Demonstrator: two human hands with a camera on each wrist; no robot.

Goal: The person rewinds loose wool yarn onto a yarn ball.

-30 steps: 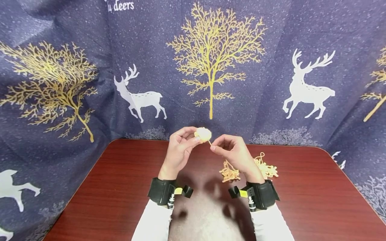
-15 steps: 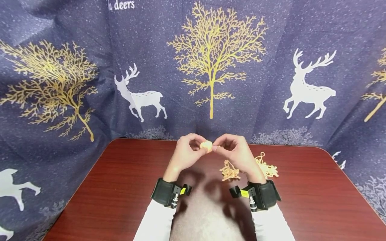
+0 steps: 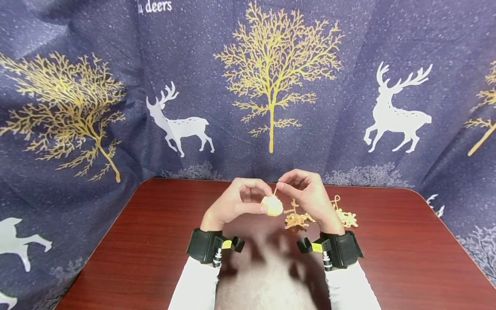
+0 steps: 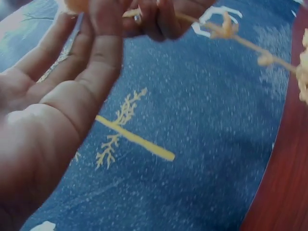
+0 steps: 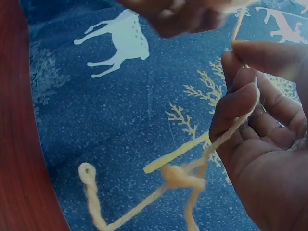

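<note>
My left hand (image 3: 238,201) holds a small pale-yellow ball of yarn (image 3: 273,206) between thumb and fingers, above the table. A short strand (image 3: 275,190) runs from the top of the ball to my right hand (image 3: 308,194), where thumb and index finger pinch it. In the right wrist view the yarn (image 5: 226,134) passes through the right fingers and trails below them in loose kinks. Only the lower edge of the ball (image 4: 77,5) shows in the left wrist view. Under the right hand lies a tangled heap of yarn (image 3: 296,219).
A second heap of yarn (image 3: 345,216) lies right of the right wrist, partly behind it. The red-brown wooden table (image 3: 155,224) ends at a dark blue cloth (image 3: 248,129) printed with white deer and golden trees. Each wrist wears a black camera band.
The ball has come down and slightly right with my left hand. My right hand has risen a little, so the strand now leaves the ball's top. Yarn in the nearer heap is pulled up slightly.
</note>
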